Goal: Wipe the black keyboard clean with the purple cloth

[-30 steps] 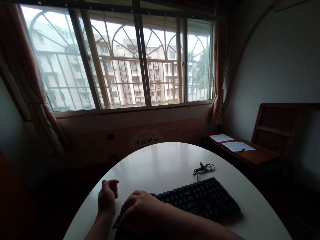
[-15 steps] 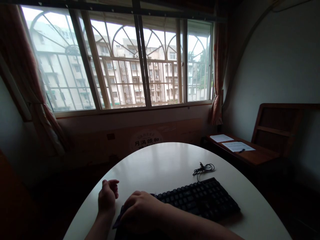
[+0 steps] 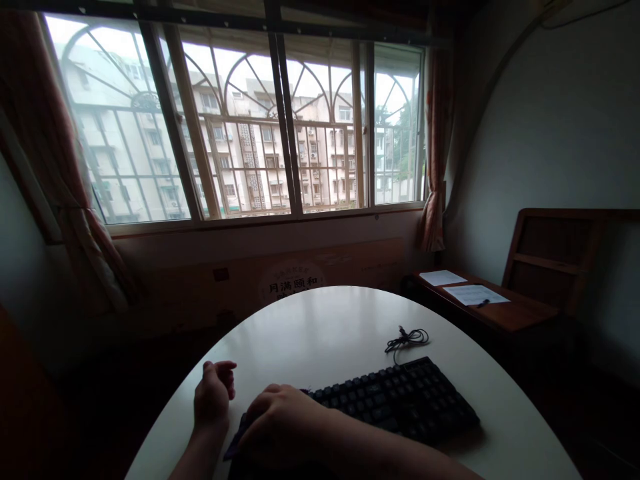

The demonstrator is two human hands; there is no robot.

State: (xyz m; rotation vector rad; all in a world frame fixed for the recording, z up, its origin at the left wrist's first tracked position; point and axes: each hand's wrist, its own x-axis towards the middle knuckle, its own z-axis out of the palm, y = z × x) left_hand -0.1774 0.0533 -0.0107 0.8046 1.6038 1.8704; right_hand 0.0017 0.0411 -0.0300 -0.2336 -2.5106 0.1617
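Observation:
A black keyboard (image 3: 380, 400) lies at a slant on the white table (image 3: 310, 327), its left part hidden by my right hand and forearm. My right hand (image 3: 280, 417) is bent over that left end, its fingers closed on a dark purple cloth (image 3: 235, 443). Only an edge of the cloth shows, at the left of the hand, and the fingertips are out of sight. On the tabletop to the left, clear of the keyboard, rests my left hand (image 3: 215, 390), its fingers loosely curled in with nothing visible in them.
The keyboard's bundled cable (image 3: 407, 339) lies behind it on the table. At the right, a low wooden table (image 3: 530, 310) bears sheets of paper (image 3: 477, 295) and a pen (image 3: 483, 303). A barred window (image 3: 290, 127) with curtains (image 3: 434, 160) fills the far wall.
Hardly anything differs. My right hand has shifted very slightly to the left with the cloth; my left hand and the keyboard stay in place.

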